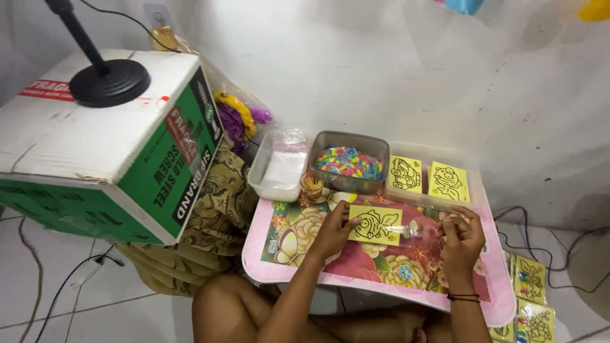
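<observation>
Yellow card (375, 225) with a black-outlined fish lies flat on the pink flowered surface (381, 279), right between the two hands. The left hand (333, 230) rests at the card's left edge, fingers (351, 223) curled down onto it and pinning it in place. The right hand (462, 238) sits just off the card's right side, its fingers bent around something small and clear — I cannot tell what it is, nor how tightly they grip it. A dark band circles that wrist.

Beyond the fingers, towards the wall, stand three containers in a row: a white tub (279, 166) to the far left, a grey box of many-coloured bits (349, 162) straight ahead of the left hand, and a clear tray (438, 159) holding two more yellow outline cards ahead of the right. A small cup (311, 186) stands just ahead of the left fingers — close, not touching
</observation>
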